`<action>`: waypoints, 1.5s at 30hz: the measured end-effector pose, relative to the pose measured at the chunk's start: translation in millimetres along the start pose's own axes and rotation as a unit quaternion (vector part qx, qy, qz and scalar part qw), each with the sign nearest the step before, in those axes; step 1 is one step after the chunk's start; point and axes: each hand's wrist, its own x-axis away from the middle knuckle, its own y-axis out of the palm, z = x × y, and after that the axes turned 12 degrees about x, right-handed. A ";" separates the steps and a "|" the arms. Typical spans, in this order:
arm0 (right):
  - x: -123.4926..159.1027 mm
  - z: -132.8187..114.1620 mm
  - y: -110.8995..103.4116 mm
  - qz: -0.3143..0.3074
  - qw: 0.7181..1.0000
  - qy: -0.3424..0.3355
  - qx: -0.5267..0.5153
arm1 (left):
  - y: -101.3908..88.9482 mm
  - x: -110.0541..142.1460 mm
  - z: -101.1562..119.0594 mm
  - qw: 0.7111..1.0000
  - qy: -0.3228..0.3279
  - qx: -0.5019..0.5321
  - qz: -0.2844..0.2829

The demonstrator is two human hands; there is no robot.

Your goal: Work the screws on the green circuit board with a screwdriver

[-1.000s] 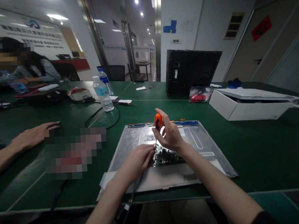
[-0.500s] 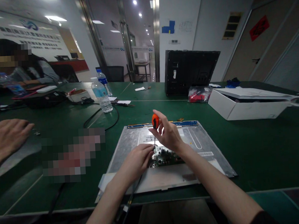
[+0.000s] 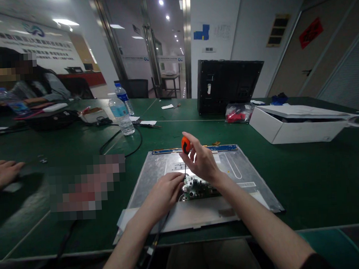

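Observation:
My right hand (image 3: pixel 201 160) grips the orange and black handle of a screwdriver (image 3: pixel 185 145), which stands nearly upright. Its thin shaft points down at the upper left corner of a green circuit board (image 3: pixel 199 189). My left hand (image 3: pixel 166 191) rests beside that corner, its fingers closed together around the shaft's tip; whatever they pinch is hidden. Under the board lies a flat silver display panel (image 3: pixel 247 167), with a blue circuit strip (image 3: pixel 225 148) along its far edge. A few small screws (image 3: pixel 180 166) sit on the panel behind my left fingers.
Another person's hand (image 3: pixel 2 174) is at the left edge. Water bottles (image 3: pixel 121 115) stand at back left, near a black cable (image 3: pixel 141 140). A black monitor housing (image 3: pixel 228 85), a bag with red contents (image 3: pixel 237 114) and a white box (image 3: pixel 299 126) are at back right.
The other person's hand at the left has moved down and further left. Both my hands and the screwdriver stay almost in place.

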 end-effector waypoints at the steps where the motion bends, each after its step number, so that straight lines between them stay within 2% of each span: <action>1: -0.1 0.5 0.3 0.004 1.000 -0.002 0.003 | 0.1 0.0 -0.2 1.000 -0.001 0.000 -0.002; 10: 0.4 -1.0 -3.2 -0.025 1.000 -0.005 -0.018 | 0.4 -0.7 -0.3 1.000 -0.008 0.004 -0.014; 20: 0.4 2.3 1.1 0.013 1.000 -0.019 -0.007 | -5.9 3.5 4.1 0.999 -0.014 0.012 -0.027; 45: 0.5 1.7 0.7 0.013 1.000 -0.020 -0.008 | -15.7 5.1 9.1 0.998 0.007 0.030 -0.046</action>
